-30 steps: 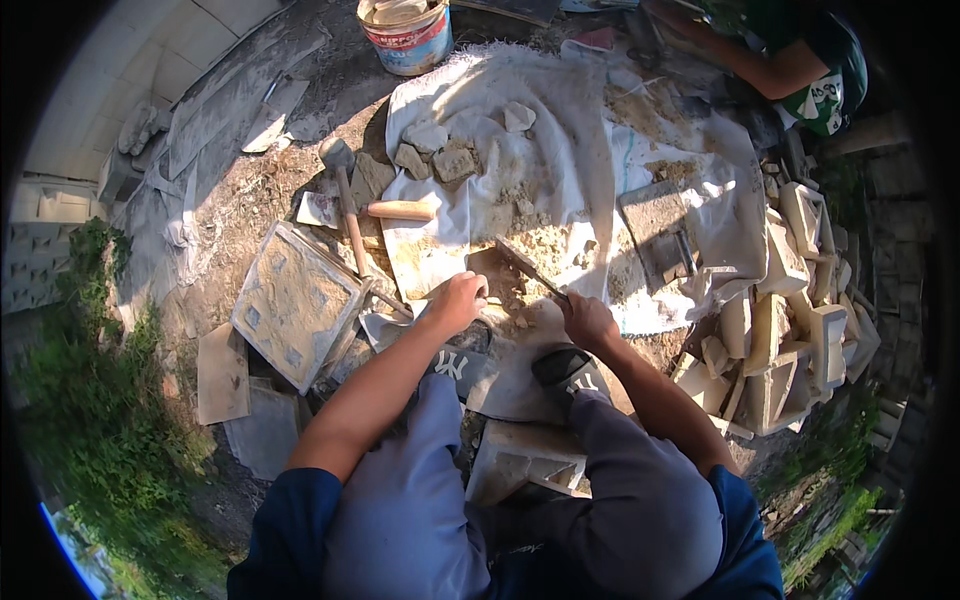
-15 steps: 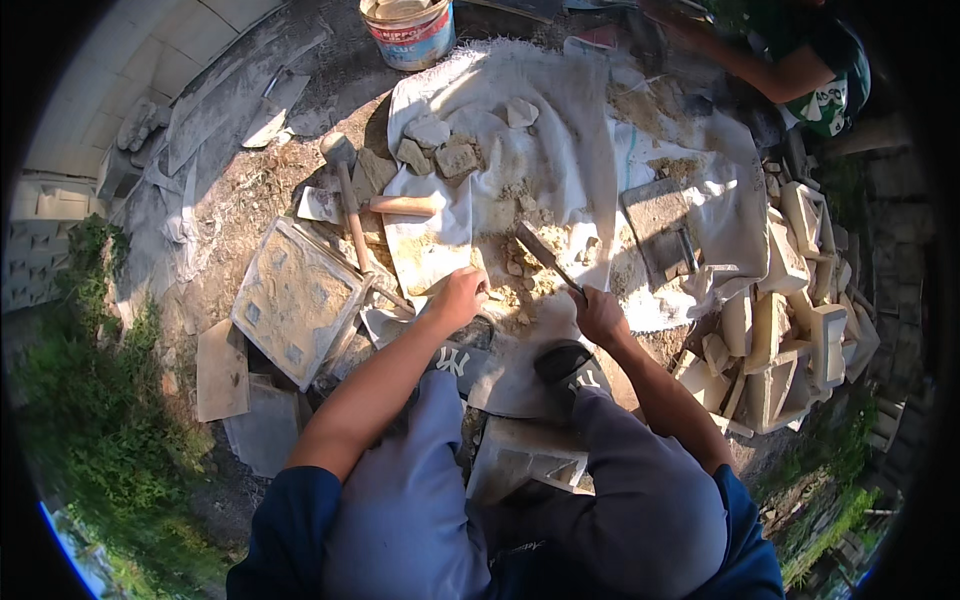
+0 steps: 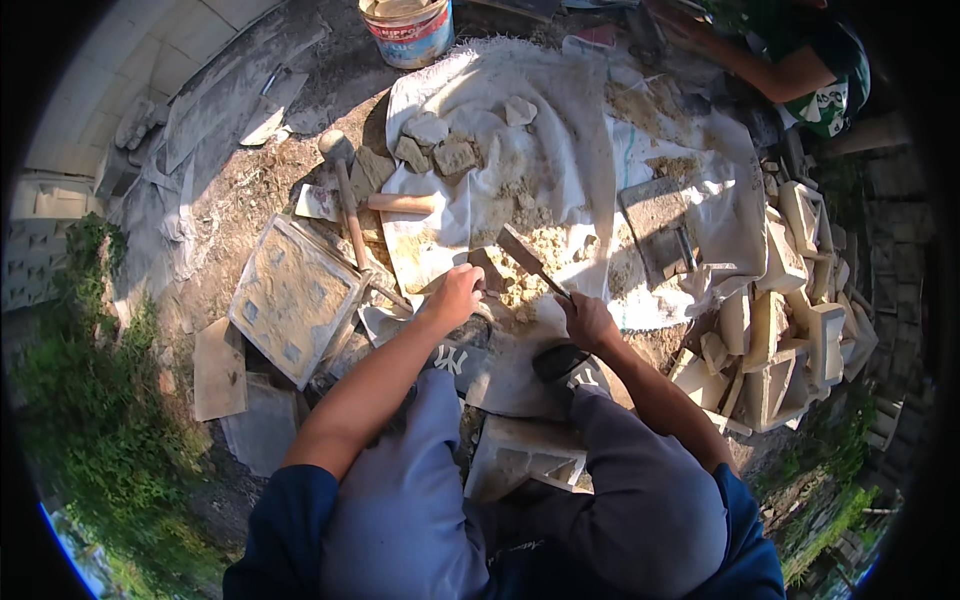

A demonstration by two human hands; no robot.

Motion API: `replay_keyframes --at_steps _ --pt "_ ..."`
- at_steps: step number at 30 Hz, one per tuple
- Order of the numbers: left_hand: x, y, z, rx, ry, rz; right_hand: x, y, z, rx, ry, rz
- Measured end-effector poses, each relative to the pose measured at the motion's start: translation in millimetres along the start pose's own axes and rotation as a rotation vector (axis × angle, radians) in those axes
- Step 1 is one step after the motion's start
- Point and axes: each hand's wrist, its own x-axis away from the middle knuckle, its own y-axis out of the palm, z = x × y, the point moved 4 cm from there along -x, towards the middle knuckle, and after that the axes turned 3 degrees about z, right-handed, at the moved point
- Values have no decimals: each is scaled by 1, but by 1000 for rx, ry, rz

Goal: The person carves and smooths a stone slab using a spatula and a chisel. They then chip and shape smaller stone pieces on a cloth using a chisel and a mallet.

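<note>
I sit on a pale block over a white cloth (image 3: pixel 560 130) spread on the ground. My left hand (image 3: pixel 455 295) holds a small dark piece of stone (image 3: pixel 488 270) down on the cloth. My right hand (image 3: pixel 588 320) is shut on the handle of a flat-bladed trowel (image 3: pixel 525 258), whose blade is raised and angled up to the left, just above the stone. Sandy crumbs and dust lie on the cloth around the stone.
A square patterned tile (image 3: pixel 290 295) lies to the left beside two hammers (image 3: pixel 345 200). Stone lumps (image 3: pixel 440 150) and a bucket (image 3: pixel 410 30) are farther off. A float (image 3: pixel 660 225) lies on the right, cast blocks (image 3: pixel 790 310) are stacked beyond it. Another person's arm (image 3: pixel 770 65) is top right.
My right hand has lifted the trowel and drawn it slightly right, blade now raised over the stone. The left hand has stayed on the stone.
</note>
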Motion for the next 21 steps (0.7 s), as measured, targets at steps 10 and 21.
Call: replay_keyframes --at_steps 10,21 --pt "5 -4 26 -187 271 -19 0 1 16 93 25 32" --pt "-2 10 34 -514 358 -189 -13 -4 16 -128 -36 261"
